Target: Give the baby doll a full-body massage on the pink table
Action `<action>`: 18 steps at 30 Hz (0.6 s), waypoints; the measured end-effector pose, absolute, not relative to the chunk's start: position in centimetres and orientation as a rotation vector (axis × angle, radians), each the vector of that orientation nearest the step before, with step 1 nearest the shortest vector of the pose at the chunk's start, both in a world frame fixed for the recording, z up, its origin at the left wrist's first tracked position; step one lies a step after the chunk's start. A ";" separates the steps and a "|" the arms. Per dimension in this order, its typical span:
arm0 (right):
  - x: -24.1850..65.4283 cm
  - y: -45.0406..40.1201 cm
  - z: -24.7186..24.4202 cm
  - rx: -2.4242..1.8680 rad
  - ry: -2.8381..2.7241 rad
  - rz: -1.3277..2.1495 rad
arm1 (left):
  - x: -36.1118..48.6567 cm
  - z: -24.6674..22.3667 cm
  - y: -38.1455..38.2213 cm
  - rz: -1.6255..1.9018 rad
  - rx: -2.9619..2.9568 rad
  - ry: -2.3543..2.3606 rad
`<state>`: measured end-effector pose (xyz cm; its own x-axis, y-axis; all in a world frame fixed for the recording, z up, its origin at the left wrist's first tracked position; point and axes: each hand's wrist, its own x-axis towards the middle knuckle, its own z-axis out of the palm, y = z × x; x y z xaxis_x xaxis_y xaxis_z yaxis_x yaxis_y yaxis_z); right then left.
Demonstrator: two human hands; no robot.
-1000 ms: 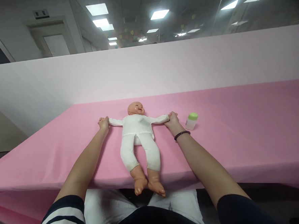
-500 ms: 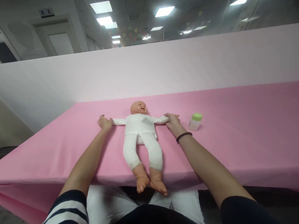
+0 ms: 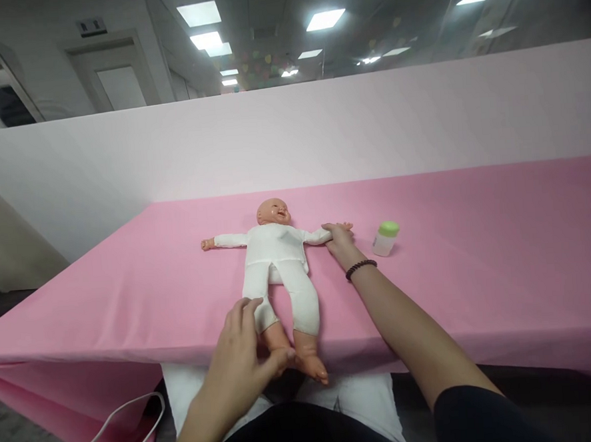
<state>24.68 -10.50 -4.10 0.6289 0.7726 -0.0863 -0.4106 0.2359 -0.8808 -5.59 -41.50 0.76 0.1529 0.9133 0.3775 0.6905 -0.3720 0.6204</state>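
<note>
A baby doll (image 3: 277, 245) in a white cloth suit lies on its back on the pink tablecloth (image 3: 457, 251), arms spread wide and feet over the near edge. My right hand (image 3: 341, 239) is closed around the doll's arm on the right, just short of its small hand. Over the doll's lower leg on the left is my left hand (image 3: 243, 347), fingers and thumb apart, hiding part of that leg and foot. Whether it touches the leg I cannot tell. The doll's arm on the left lies free on the cloth.
A small clear bottle with a green cap (image 3: 387, 238) stands right of my right hand. Behind the table rises a white partition (image 3: 320, 136) with glass above it. A white cable (image 3: 112, 413) hangs at lower left, near the table's draped side.
My left hand has let go of the doll's arm on the left and come down toward the leg on that side. My right hand has stayed on the other arm.
</note>
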 end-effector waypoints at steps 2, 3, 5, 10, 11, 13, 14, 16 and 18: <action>24.4 -11.0 -3.5 -1.067 -0.306 0.865 | -4.8 -1.1 -42.4 1.152 2.140 1.566; 24.3 -11.2 -3.2 -1.069 -0.281 0.869 | -4.6 -1.9 -42.5 1.188 2.135 1.572; 24.2 -11.5 -2.8 -1.062 -0.289 0.876 | -4.2 -3.0 -42.7 1.228 2.117 1.578; 24.2 -11.7 -2.6 -1.034 -0.289 0.899 | -3.9 -5.1 -43.4 1.288 2.094 1.630; 24.2 -11.7 -2.7 -1.030 -0.293 0.892 | -3.8 -5.4 -43.5 1.297 2.096 1.645; 24.2 -11.7 -2.7 -1.035 -0.316 0.878 | -3.6 -5.8 -43.8 1.305 2.111 1.661; 24.2 -11.8 -2.7 -1.041 -0.326 0.874 | -3.6 -5.8 -43.8 1.304 2.120 1.663; 24.2 -11.8 -2.7 -1.044 -0.330 0.871 | -3.5 -5.7 -43.9 1.309 2.138 1.658; 24.2 -11.9 -2.6 -1.031 -0.322 0.878 | -3.6 -5.5 -44.0 1.318 2.149 1.651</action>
<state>24.15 -11.93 -2.64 0.6289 0.7615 -0.1566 -0.4797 0.2216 -0.8490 -3.59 -44.04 -5.53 0.0214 0.8342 0.5510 0.7222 -0.3940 0.5685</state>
